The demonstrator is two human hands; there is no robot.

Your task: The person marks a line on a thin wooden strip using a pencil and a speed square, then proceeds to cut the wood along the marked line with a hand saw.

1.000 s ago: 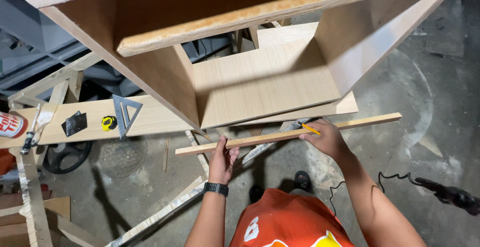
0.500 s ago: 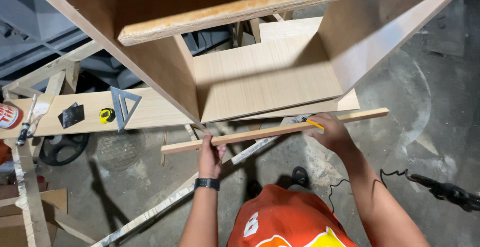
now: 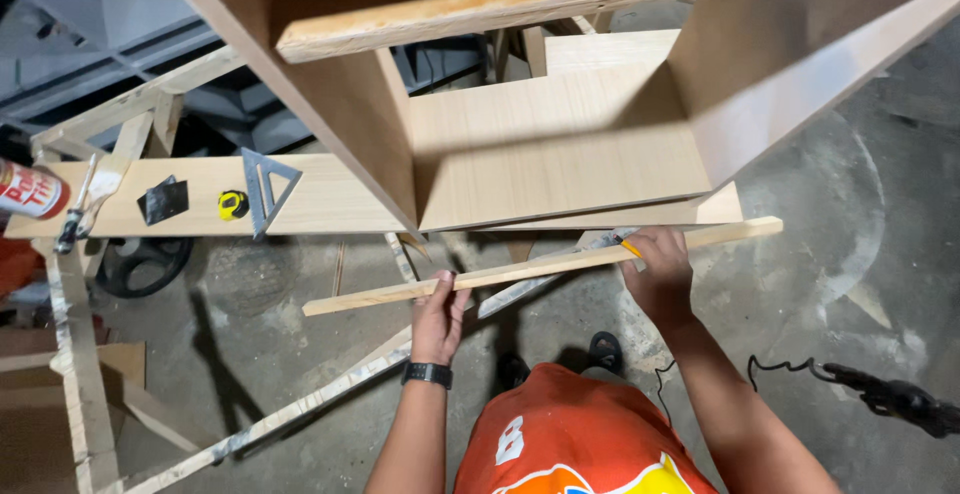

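Both hands [image 3: 440, 316] gripping wood strip [image 3: 540, 266] — cabinet [image 3: 560, 144] just above, speed square [image 3: 265, 186] left

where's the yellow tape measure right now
In the head view the yellow tape measure lies on the plank at the left, between a black block and the metal triangle square.

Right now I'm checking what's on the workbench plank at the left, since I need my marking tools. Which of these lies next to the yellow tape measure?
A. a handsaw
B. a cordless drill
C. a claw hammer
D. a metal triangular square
D: a metal triangular square lies on the plank just right of the yellow tape measure; no hammer, saw or drill shows there.
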